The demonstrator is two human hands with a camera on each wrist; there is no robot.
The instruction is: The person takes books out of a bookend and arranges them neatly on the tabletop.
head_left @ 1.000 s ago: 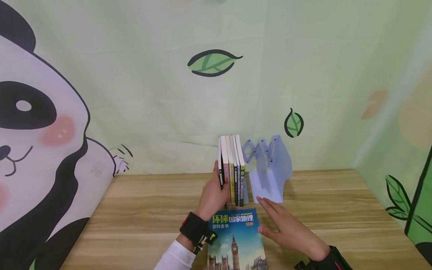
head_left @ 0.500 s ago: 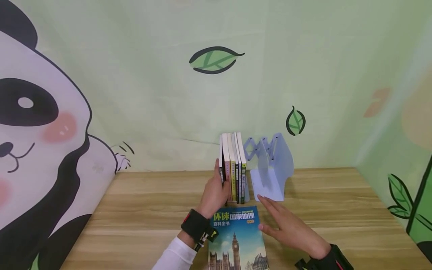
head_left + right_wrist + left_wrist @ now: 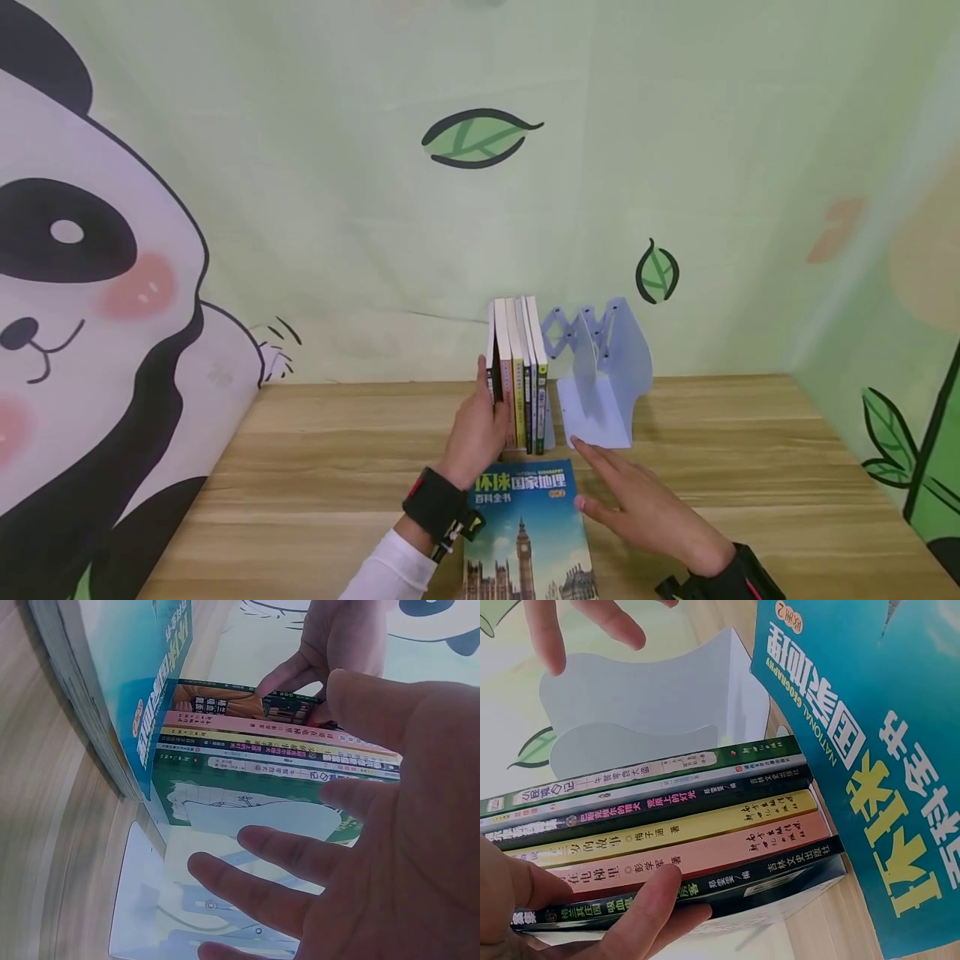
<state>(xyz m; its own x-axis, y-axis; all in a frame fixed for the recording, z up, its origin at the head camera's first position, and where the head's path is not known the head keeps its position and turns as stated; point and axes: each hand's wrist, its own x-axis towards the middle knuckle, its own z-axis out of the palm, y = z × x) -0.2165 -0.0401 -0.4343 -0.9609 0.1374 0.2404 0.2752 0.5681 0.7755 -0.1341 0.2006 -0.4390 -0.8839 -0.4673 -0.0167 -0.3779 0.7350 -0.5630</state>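
In the head view, several thin books stand upright side by side at the back of the table, in the left part of a pale blue expandable bookend. My left hand pinches the leftmost one, a black-spined book, between thumb and fingers. A slight gap separates that book from the pink-spined book beside it. My right hand hovers, fingers spread and holding nothing, just in front of the bookend's right part. In the right wrist view its fingers are spread apart.
A large blue geography book with a clock tower on its cover lies flat in front of the row, between my forearms. The wooden table meets a green cloth wall printed with a panda and leaves.
The head view shifts very slightly. Both hands and the books hold the same places.
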